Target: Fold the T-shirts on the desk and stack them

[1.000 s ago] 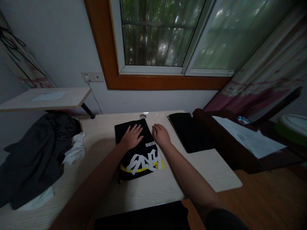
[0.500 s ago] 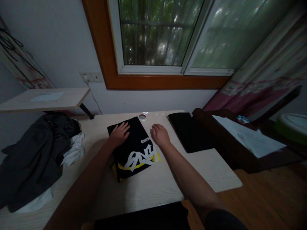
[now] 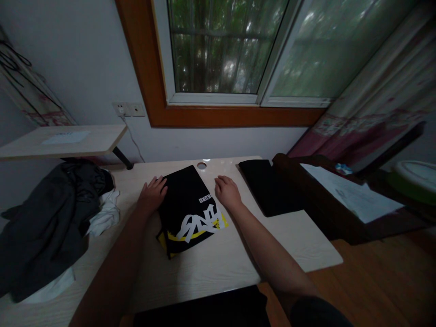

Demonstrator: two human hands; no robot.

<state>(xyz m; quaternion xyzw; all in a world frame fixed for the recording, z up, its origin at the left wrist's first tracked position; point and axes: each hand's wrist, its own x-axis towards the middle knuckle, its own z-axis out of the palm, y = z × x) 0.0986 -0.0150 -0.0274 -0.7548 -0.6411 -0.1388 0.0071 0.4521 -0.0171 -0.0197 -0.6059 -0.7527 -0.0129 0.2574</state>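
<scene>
A folded black T-shirt (image 3: 185, 193) with white lettering and a yellow print lies flat on the pale desk (image 3: 218, 265). My left hand (image 3: 152, 195) rests at its upper left edge, palm down, fingers stretched out and a little apart. On the other side, my right hand (image 3: 227, 191) lies on the desk just beyond the shirt's right edge. Its fingers are slightly bent and hold nothing that I can see. A corner of the shirt's yellow and black underlayer sticks out at the lower left.
Dark grey clothing (image 3: 51, 218) is heaped on the left with white cloth (image 3: 105, 213), partly below a raised shelf (image 3: 68, 141). A flat black folded item (image 3: 269, 188) lies on the right, near dark furniture bearing a paper sheet (image 3: 350, 193). Behind the desk is a window (image 3: 225, 54).
My left hand has slid left, from the top of the shirt to its left edge. My right hand has stayed almost in place, and the shirt has barely moved.
</scene>
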